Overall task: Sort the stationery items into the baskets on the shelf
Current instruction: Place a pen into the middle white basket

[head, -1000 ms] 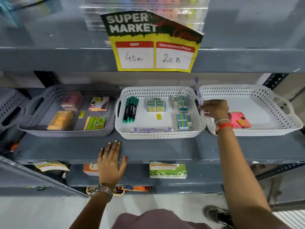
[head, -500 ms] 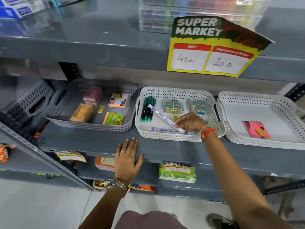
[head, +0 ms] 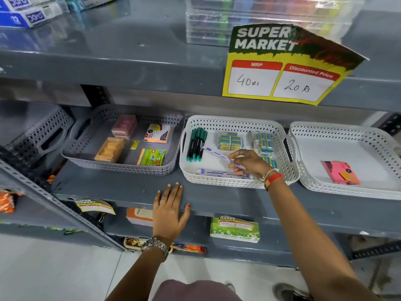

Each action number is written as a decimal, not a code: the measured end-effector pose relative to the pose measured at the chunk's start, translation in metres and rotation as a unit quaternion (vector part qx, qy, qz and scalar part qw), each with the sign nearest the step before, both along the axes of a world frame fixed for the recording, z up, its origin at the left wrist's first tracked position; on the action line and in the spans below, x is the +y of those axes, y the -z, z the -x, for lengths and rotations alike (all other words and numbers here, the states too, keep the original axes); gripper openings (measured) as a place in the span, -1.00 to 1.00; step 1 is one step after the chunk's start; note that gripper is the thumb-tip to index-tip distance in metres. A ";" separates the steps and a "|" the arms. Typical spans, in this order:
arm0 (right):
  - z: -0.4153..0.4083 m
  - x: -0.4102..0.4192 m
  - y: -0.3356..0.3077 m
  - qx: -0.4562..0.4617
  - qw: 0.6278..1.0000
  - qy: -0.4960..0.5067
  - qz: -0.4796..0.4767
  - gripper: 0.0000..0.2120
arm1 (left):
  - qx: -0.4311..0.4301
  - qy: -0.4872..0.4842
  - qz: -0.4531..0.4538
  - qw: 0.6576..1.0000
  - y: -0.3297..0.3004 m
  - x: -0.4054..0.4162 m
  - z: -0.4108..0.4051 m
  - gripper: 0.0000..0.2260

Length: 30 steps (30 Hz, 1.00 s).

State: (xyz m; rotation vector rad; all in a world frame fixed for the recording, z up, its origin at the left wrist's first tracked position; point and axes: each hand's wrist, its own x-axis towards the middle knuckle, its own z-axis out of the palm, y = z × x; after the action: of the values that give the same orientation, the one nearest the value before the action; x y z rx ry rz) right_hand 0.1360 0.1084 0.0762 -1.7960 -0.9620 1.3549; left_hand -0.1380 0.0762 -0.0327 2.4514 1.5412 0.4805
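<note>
Over the middle white basket your right hand now pinches a white-and-purple pen between thumb and fingertips, its barrel slanting up to the left toward the bundle of green markers. A second ago that same pen stood upright at the rim of the right-hand white basket; half a second ago you had it across here, and since then it has sunk lower, close to the basket floor but not yet let go. Your left hand has not moved — it lies flat on the shelf edge, fingers spread, holding nothing.

That shift reads as a sorting decision: the pen belongs with the writing things, not with the pink sticky-note pad alone in the right basket. A matching pen already lies along the near wall of the middle basket, just below your fingers, so laying this one beside it looks like the natural finish. The grey basket on the left holds note pads and erasers — it seems to need nothing from this move.
</note>
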 end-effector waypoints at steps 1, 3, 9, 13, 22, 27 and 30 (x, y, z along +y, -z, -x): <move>0.000 0.000 0.000 -0.001 1.000 0.003 -0.003 -0.82 | -0.002 0.000 -0.002 1.000 0.000 0.000 0.000 -0.39; -0.002 0.001 0.002 -0.004 1.000 0.010 -0.012 -0.77 | -0.005 -0.001 -0.006 1.000 0.001 0.000 0.000 -0.39; -0.003 0.002 0.001 -0.006 1.000 0.023 -0.009 -0.55 | -0.005 -0.005 -0.021 1.000 0.002 -0.001 -0.002 -0.38; -0.003 0.007 0.004 -0.086 0.996 -0.001 -0.004 -0.60 | -0.010 -0.007 -0.026 1.000 0.004 0.000 -0.002 -0.39; -0.001 0.006 0.001 -0.081 0.996 -0.044 -0.021 -0.71 | -0.005 -0.010 -0.040 0.999 0.006 0.000 -0.002 -0.49; -0.004 0.007 0.001 -0.093 0.992 -0.081 -0.015 -0.72 | 0.000 -0.010 -0.029 1.000 0.006 0.000 -0.001 -0.48; -0.005 0.007 -0.001 -0.147 0.979 -0.139 0.018 -0.71 | 0.004 -0.008 -0.019 1.000 0.006 0.000 -0.001 -0.42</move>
State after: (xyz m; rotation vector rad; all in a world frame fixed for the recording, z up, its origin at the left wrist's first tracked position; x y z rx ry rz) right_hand 0.1409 0.1150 0.0774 -1.9821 -1.3978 1.2955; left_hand -0.1371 0.0762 -0.0383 2.4730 1.5713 0.5079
